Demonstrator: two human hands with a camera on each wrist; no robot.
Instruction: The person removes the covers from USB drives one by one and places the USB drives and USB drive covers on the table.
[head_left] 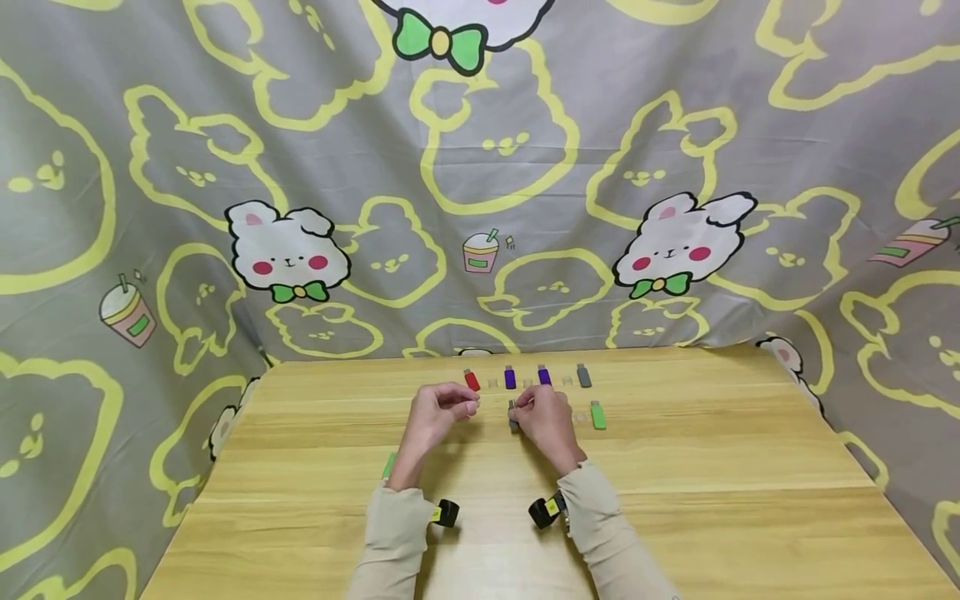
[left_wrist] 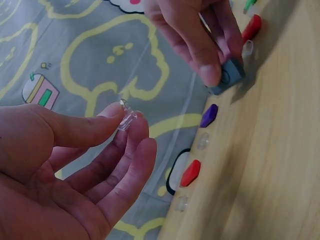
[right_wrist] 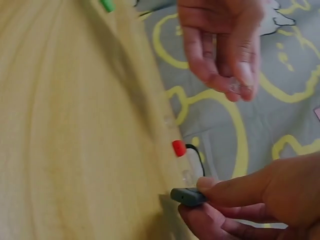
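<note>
In the left wrist view my left hand pinches a small clear plastic cap between thumb and fingertips, held up above the table. My right hand grips a grey USB stick by its sides, thumb against one face. In the head view that stick is upright with its metal plug towards the far edge. The two hands are apart, the left one beside and to the left of the stick. A green USB stick is partly hidden by the left wrist.
Along the far side of the wooden table lie a red USB stick, two purple sticks and another grey one, with clear caps between them. Nearer, right of my right hand, is another green stick. A patterned curtain hangs behind.
</note>
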